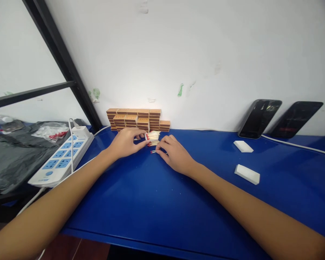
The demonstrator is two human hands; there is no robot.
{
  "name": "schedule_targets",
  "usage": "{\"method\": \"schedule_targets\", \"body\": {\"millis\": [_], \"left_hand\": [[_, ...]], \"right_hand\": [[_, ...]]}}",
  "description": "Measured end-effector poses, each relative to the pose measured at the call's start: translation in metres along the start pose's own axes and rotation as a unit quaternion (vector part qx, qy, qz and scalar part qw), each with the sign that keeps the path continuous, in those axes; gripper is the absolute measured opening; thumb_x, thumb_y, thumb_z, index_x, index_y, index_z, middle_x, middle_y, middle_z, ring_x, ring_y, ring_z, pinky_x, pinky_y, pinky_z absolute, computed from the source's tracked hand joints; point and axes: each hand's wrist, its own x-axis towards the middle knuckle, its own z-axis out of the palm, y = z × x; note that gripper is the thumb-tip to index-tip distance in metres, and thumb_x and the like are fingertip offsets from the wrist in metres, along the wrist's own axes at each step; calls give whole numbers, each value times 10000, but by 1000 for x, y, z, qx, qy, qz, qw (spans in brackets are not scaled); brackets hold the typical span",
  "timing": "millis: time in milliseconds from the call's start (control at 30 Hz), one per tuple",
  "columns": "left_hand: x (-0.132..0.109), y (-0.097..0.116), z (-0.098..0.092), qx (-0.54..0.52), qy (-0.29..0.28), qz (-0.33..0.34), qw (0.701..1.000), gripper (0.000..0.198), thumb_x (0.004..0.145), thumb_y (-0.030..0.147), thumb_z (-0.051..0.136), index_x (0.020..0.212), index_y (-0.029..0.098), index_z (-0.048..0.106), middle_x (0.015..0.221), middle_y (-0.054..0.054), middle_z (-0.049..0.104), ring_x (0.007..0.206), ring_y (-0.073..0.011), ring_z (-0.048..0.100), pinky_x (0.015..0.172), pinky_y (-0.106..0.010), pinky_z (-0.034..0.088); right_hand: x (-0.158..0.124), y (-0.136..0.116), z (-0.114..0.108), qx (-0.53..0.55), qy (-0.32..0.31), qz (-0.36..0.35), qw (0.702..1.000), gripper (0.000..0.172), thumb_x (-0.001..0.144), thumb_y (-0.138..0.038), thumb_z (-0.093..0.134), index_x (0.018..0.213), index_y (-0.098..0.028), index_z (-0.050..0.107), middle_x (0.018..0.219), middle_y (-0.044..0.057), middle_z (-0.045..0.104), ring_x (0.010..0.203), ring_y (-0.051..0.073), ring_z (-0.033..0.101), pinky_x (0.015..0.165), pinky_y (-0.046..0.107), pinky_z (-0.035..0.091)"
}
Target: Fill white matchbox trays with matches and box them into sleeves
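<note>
Several matches with red heads (pixel 152 138) lie in a small heap on the blue table, in front of stacked matchboxes (pixel 143 121). My left hand (pixel 128 142) is at the heap's left side, thumb and fingers curled round a pale tray edge at the matches' red ends. My right hand (pixel 174 153) is just right of the heap, its thumb and index finger pinched on a match (pixel 153 152) whose red head points left.
A white power strip (pixel 62 155) with cables lies on the left, beside a black plastic bag (pixel 13 155). Two phones (pixel 260 119) lean on the wall at the right. Two white blocks (pixel 247 174) lie on the blue table (pixel 151 209) before them.
</note>
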Motion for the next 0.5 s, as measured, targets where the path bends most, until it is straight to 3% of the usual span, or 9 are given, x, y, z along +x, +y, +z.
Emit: {"method": "schedule_targets", "body": {"millis": [500], "left_hand": [[0, 2, 2, -2, -16, 10, 1000, 270, 936, 440, 675, 1055, 207, 738, 921, -35, 757, 826, -193, 705, 715, -295, 522]], "right_hand": [[2, -2, 1, 4, -24, 37, 999, 74, 1008, -208, 627, 958, -187, 677, 1037, 97, 636, 994, 256, 534, 892, 417, 497]]}}
